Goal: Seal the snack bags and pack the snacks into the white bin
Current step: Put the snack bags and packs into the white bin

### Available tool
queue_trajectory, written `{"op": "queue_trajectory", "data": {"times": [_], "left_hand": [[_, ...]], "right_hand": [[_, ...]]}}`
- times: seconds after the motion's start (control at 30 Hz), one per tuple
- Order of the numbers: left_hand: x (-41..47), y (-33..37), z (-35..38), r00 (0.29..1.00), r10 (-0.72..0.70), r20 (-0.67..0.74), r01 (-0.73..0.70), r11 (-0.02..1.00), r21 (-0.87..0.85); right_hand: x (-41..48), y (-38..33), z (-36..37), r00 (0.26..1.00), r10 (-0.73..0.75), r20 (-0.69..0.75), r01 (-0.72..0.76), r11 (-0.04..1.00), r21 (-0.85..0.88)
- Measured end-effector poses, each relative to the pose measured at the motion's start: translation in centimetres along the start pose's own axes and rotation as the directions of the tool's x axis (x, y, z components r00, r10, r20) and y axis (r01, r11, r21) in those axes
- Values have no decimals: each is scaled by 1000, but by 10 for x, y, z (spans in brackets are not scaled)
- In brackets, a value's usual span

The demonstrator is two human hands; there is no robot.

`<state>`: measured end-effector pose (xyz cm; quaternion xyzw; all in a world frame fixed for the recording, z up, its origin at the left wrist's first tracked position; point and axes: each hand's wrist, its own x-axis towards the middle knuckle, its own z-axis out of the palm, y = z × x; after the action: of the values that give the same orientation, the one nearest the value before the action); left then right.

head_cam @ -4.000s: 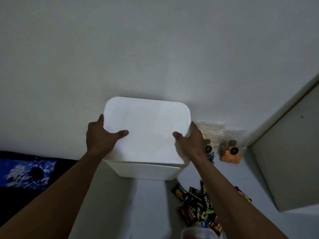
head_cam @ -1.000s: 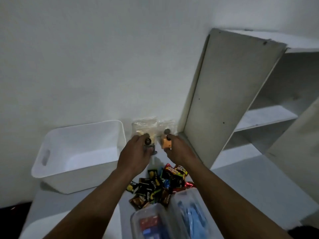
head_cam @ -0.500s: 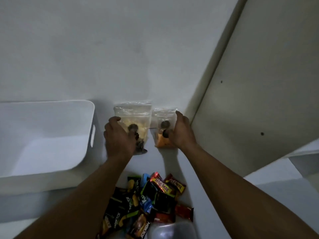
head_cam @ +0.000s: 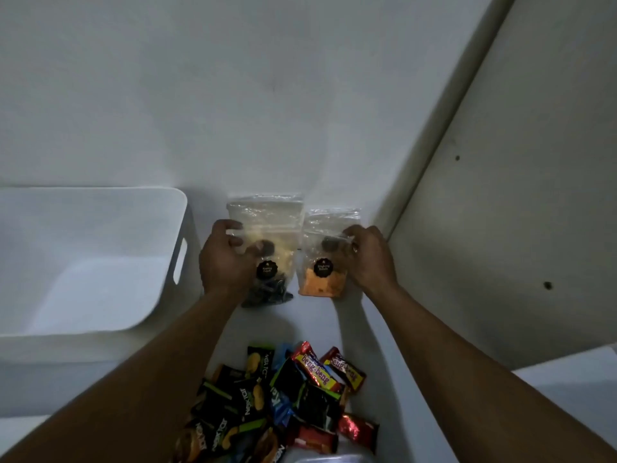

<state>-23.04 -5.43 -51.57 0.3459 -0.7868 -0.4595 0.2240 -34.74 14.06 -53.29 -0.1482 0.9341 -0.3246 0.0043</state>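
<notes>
Grips tightened just now: left hand (head_cam: pixel 227 262) pinched the bigger zip bag (head_cam: pixel 267 215), right hand (head_cam: pixel 369 259) the orange-snack bag (head_cam: pixel 322 285), so sealing looked imminent.

Both bare forearms are reaching forward from the lower corners, angling slightly toward each other. The left hand (head_cam: pixel 225 262) is curling its fingers and thumb onto the larger clear bag (head_cam: pixel 267 215). The right hand (head_cam: pixel 372 259) is pinching the smaller clear bag (head_cam: pixel 329 220), with its knuckles facing up.
</notes>
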Motion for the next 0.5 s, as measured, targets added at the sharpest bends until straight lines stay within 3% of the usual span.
{"op": "queue_trajectory", "data": {"times": [0.17, 0.3, 0.5], "left_hand": [[2, 20, -15, 988, 85, 128, -92, 994, 51], [0, 36, -28, 953, 182, 240, -219, 966, 135], [3, 82, -67, 912, 268, 310, -302, 951, 68]], "right_hand": [[-3, -2, -15, 996, -2, 85, 2, 1000, -8], [-10, -13, -36, 997, -20, 74, 15, 998, 66], [-18, -47, -86, 996, -85, 33, 83, 994, 74]]}}
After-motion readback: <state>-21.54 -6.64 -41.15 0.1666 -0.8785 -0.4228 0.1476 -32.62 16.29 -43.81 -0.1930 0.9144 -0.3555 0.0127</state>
